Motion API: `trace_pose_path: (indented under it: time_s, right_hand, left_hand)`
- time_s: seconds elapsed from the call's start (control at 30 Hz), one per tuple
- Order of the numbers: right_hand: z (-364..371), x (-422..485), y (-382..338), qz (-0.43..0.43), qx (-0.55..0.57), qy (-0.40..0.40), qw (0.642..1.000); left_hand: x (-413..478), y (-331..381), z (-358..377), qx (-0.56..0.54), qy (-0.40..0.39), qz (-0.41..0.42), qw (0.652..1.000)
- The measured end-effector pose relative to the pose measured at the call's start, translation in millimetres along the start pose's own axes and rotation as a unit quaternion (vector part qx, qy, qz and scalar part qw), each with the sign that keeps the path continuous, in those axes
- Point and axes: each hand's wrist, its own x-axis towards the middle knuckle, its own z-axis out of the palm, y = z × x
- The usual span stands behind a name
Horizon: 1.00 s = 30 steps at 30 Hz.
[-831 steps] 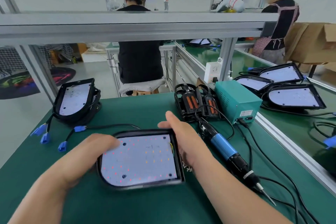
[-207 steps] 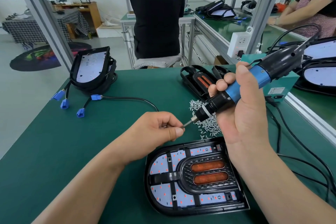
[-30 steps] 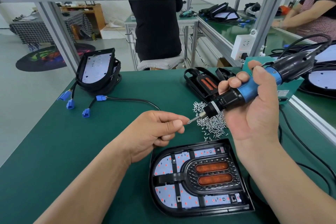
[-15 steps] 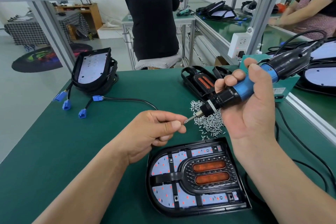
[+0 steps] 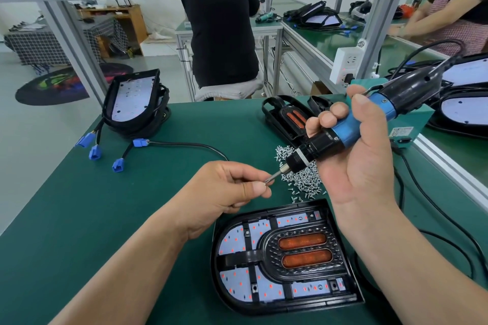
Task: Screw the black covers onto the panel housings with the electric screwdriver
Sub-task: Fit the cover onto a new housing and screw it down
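A panel housing [image 5: 221, 258] lies flat on the green mat in front of me, with a black cover [image 5: 269, 256] bearing two orange lenses seated on its white LED board. My right hand [image 5: 361, 163] grips the blue and black electric screwdriver [image 5: 346, 132] above the mat, its bit pointing down and left. My left hand [image 5: 229, 190] pinches a small screw [image 5: 266, 182] between thumb and forefinger, right at the bit's tip. A pile of loose screws [image 5: 303, 177] lies just behind the housing.
A stack of housings [image 5: 132, 103] with blue-plugged cables stands at the back left. Spare black covers [image 5: 287, 119] and a teal power box [image 5: 412, 124] sit at the back right. The screwdriver's cable trails along the right side. More panels [image 5: 464, 105] lie past the aluminium rail; other people work at neighbouring benches.
Over the last second both hands stay nearly still, the screw held at the bit tip. Much earlier the housing lay uncovered and the screwdriver rested on the mat.
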Motion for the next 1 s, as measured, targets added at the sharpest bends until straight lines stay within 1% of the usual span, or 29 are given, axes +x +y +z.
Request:
trace_pose_path:
  time_s: [0.13, 0.33, 0.5, 0.63, 0.83, 1.0]
  right_hand:
    - [0.7, -0.6, 0.0, -0.009, -0.017, -0.023, 1.000]
    - [4.6, -3.4, -1.8, -0.014, -0.042, -0.066, 0.997]
    - [8.0, -6.6, -3.2, -0.037, -0.045, -0.085, 0.995]
    - [7.0, -5.6, -2.3, -0.029, -0.044, -0.064, 0.997]
    - [3.8, -3.5, 5.4, -0.014, -0.029, -0.005, 0.999]
    - [-3.1, 2.0, 9.5, 0.007, 0.002, 0.059, 0.998]
  left_hand:
    - [0.9, -1.1, 1.3, 0.011, 0.014, -0.001, 1.000]
    - [-0.6, -0.1, 1.2, 0.018, -0.005, -0.004, 1.000]
    - [-0.5, 2.1, 0.9, -0.014, -0.003, -0.002, 1.000]
    - [0.2, 1.2, 2.0, -0.006, 0.024, 0.011, 1.000]
    - [0.2, 2.1, 4.4, 0.028, 0.069, 0.033, 0.997]
    - [0.6, 1.0, 2.8, 0.011, 0.051, 0.019, 0.998]
